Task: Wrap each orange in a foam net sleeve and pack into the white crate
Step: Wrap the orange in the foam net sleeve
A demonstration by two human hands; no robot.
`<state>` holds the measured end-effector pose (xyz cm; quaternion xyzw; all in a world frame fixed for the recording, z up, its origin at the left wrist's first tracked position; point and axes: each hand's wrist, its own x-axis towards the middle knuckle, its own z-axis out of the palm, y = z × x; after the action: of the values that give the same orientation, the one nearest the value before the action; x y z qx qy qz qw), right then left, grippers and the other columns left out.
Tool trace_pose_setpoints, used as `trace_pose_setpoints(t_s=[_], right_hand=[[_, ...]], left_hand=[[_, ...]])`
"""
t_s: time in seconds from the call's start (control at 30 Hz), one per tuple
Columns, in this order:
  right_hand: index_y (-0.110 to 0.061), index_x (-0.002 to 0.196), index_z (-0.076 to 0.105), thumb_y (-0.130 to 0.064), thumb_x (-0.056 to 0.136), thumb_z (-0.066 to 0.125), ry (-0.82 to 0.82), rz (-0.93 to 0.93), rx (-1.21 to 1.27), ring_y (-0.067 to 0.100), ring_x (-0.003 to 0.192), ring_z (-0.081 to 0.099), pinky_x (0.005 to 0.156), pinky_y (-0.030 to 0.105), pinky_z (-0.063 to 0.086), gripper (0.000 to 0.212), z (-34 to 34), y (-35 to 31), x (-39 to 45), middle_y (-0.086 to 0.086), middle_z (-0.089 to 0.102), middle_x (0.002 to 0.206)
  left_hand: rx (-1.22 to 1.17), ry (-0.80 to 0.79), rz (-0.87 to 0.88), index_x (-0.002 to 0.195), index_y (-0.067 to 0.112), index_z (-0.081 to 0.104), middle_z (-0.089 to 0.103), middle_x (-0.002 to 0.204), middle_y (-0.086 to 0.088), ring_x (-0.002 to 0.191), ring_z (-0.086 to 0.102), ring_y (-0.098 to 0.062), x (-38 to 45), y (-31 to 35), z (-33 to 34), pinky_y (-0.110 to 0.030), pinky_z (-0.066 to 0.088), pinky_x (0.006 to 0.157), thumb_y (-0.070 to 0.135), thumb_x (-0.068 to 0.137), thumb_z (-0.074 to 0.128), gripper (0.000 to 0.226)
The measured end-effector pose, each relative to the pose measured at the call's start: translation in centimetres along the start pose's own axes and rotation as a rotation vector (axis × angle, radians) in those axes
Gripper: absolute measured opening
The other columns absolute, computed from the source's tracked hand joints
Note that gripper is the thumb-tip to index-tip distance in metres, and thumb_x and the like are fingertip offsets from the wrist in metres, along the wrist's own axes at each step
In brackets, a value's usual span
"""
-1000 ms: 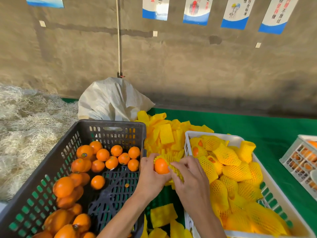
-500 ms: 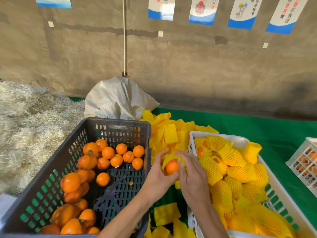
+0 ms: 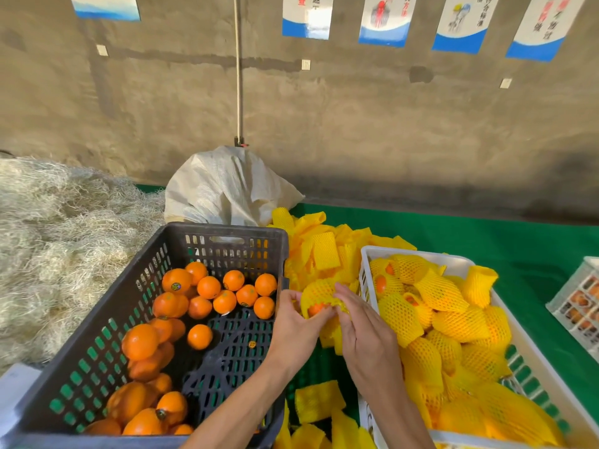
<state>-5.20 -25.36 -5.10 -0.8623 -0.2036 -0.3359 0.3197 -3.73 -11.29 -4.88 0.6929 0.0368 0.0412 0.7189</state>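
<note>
A: Head view. How far along was the packing?

B: Well on, by my reading. The white crate on the right held a heap of netted oranges, piled near its rim. The dark crate on the left was only part full of bare oranges, a cluster at the far end and more at the near corner, so a fair number were left to wrap.

A: And the one in hand?

B: One orange sat between the two crates, nearly covered by a yellow foam net sleeve; only a small patch of peel showed at the bottom. The left hand held it from below, fingers curled round it. The right hand pinched the sleeve's edge with its fingers. Sleeve almost on, I judged; placing in the white crate not yet done.

A: What else was around?

B: Loose foam sleeves heaped behind and below the hands on a green-covered bench. A white woven sack behind the dark crate, straw to the left, a second pale crate at the far right edge.

A: Anything in the way?

B: Only the white crate's crowded top; room for the next one looked tight.
</note>
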Motion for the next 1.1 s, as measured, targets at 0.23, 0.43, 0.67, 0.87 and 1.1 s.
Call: trace_pose_setpoints(t_s=[0.23,0.43,0.67,0.87,1.1], right_hand=[[-0.023,0.137,0.061,-0.036,0.105,0.051,-0.066,0.135,0.027,0.003,0.134,0.052,0.102,0.028,0.053,0.036,0.0,0.0,-0.6,-0.016,0.053,0.147],[-0.022,0.132,0.064,-0.054,0.099,0.048,-0.014,0.18,-0.002,0.004,0.143,0.04,0.116,0.03,0.035,0.049,-0.9,-1.1,0.6,-0.012,0.05,0.151],[-0.015,0.124,0.071,-0.024,0.097,0.062,0.239,0.127,-0.049,0.014,0.133,0.054,0.112,0.036,0.044,0.029,-1.4,-3.3,4.4,-0.002,0.063,0.139],[-0.02,0.128,0.066,-0.03,0.103,0.056,0.105,0.237,-0.058,0.009,0.131,0.051,0.107,0.026,0.044,0.029,-1.3,-1.3,3.4,-0.007,0.061,0.138],[-0.018,0.138,0.058,-0.021,0.106,0.048,-0.313,0.428,-0.084,0.021,0.127,0.054,0.101,0.033,0.047,0.033,4.1,1.2,-0.7,0.001,0.06,0.137]], left_hand=[[-0.053,-0.14,0.034,0.137,0.031,0.043,0.063,0.124,-0.012,0.105,0.067,-0.022,0.6,-0.2,-0.4,-0.031,0.057,0.084,0.009,0.093,0.073,0.057],[-0.083,-0.218,0.044,0.143,0.026,0.049,0.07,0.128,-0.002,0.113,0.069,-0.016,0.7,0.2,-0.2,-0.028,0.057,0.089,-0.001,0.093,0.07,0.061],[0.268,-0.561,0.287,0.144,0.015,0.045,0.052,0.135,0.011,0.119,0.048,0.022,-0.2,3.1,4.3,-0.007,0.038,0.104,0.006,0.106,0.052,0.04],[0.351,-0.303,0.255,0.123,0.009,0.068,0.072,0.116,-0.004,0.109,0.068,-0.017,1.7,2.5,1.9,-0.032,0.057,0.091,0.008,0.101,0.062,0.023],[0.565,0.081,0.142,0.12,0.016,0.067,0.066,0.117,0.003,0.094,0.059,-0.003,6.5,-2.2,-7.7,-0.015,0.047,0.075,0.022,0.106,0.056,0.018]])
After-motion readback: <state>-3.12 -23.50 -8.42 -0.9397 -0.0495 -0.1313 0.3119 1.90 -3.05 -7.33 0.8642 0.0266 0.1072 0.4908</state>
